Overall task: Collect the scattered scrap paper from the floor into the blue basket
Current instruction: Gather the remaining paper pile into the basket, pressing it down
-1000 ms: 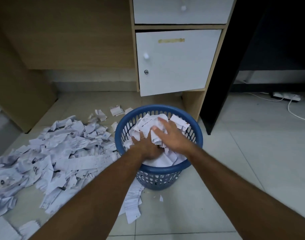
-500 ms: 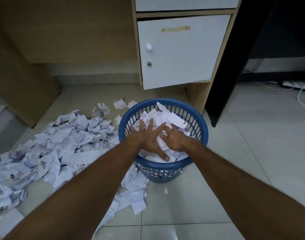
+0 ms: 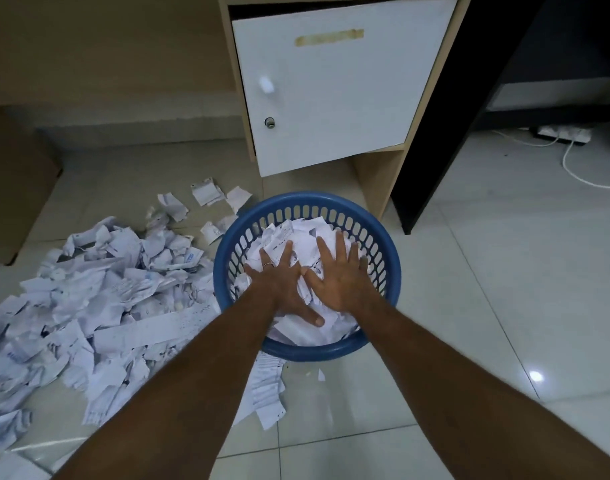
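The blue basket [image 3: 334, 350] stands on the tiled floor, filled with crumpled white paper [image 3: 298, 233]. My left hand [image 3: 282, 282] and my right hand [image 3: 341, 278] lie flat on that paper inside the basket, palms down, fingers spread, side by side; neither holds anything. A ring shows on my left hand. A large heap of scrap paper [image 3: 99, 306] covers the floor left of the basket. A few strips [image 3: 267, 393] lie at the basket's near foot, and small scraps [image 3: 204, 194] sit behind it on the left.
A wooden desk cabinet with a white door [image 3: 331, 98] stands right behind the basket. A black panel [image 3: 445, 126] rises to its right. A power strip [image 3: 563, 133] with white cables lies at far right. A brown board [image 3: 16, 188] leans at left.
Both hands went from gripping the paper to lying flat with spread fingers and pressing it lower in the basket. The view has tilted down and closer.
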Motion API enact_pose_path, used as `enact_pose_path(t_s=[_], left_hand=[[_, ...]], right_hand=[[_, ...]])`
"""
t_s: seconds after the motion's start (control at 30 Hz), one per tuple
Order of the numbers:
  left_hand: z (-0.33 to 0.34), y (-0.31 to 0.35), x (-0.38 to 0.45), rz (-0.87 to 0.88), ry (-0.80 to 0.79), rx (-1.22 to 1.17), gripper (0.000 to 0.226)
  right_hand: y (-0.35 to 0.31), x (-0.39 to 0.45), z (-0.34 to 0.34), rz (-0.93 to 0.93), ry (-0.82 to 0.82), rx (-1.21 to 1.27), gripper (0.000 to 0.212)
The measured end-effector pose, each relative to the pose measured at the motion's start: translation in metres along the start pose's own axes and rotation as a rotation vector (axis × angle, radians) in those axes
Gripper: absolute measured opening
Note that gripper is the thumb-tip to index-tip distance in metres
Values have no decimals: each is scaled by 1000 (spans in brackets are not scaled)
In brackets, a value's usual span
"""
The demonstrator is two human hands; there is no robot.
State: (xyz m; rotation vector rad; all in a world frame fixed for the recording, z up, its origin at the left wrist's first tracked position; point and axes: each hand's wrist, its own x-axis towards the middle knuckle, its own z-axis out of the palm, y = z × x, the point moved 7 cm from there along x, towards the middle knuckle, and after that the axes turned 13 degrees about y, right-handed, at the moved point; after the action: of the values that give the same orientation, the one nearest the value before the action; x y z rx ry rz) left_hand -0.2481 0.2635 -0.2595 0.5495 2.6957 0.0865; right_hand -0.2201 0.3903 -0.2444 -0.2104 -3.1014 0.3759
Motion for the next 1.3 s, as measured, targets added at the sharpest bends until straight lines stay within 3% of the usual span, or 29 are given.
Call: enact_pose_path(t_s=[0.2,0.37,0.53,0.63,0.7,0.83,1.07,1.13,1.3], left_hand=[[18,-3,13,22,-71,79,143],[34,-9,25,40,-48,44,152],[42,-9,29,60,-7,14,156],[36,-11,28,110,-17,-74,157],[25,-8,22,139,55,-106,157],[9,10,16,201,260,49,144],[25,8,30,76,75,6,139],[27,9,31,65,17,26,135],[31,8,34,33,-38,108,127]], right_hand=[[0,1,30,76,-159,-19,74],[2,2,47,113,-193,-3,73],[6,2,60,130,-232,-8,94],[7,2,61,126,-253,11,74],[6,3,60,131,-252,31,71],[6,7,55,150,-285,88,72],[7,13,21,389,-355,407,76],[3,16,-4,318,-275,310,68],[6,29,-96,53,432,23,36]])
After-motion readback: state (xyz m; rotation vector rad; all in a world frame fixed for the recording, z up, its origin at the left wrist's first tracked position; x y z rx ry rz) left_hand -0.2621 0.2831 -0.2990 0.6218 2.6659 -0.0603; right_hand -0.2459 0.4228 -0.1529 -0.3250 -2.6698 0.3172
